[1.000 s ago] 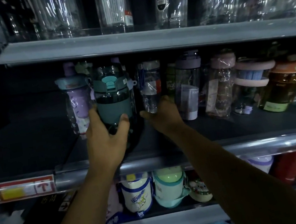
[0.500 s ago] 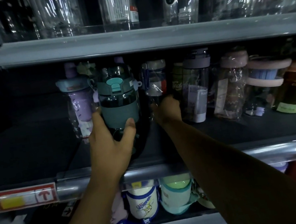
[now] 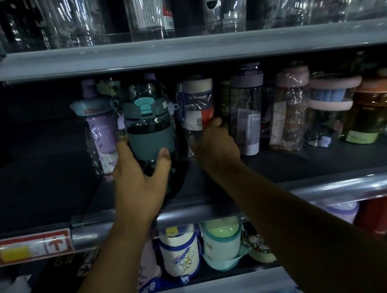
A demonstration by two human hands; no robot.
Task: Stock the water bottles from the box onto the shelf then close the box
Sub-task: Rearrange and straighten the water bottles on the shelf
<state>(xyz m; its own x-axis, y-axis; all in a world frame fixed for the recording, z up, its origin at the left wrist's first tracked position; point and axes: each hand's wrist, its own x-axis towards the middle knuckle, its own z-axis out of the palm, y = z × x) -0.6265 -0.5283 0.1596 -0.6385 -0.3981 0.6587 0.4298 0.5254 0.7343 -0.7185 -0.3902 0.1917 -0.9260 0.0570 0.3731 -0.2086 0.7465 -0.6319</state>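
In dim light, a dark store rack shows a grey upper shelf edge (image 3: 197, 48), a glinting middle shelf rail (image 3: 346, 189) and a red-and-yellow price label strip (image 3: 23, 249) at the left.

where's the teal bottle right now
In the head view the teal bottle is left of centre on the middle shelf, held by the left hand, between the purple bottle and the clear wrapped bottle.

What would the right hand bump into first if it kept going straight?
The right hand holds the clear wrapped bottle, so it would push that first, probably deeper into the shelf; what stands behind is hidden.
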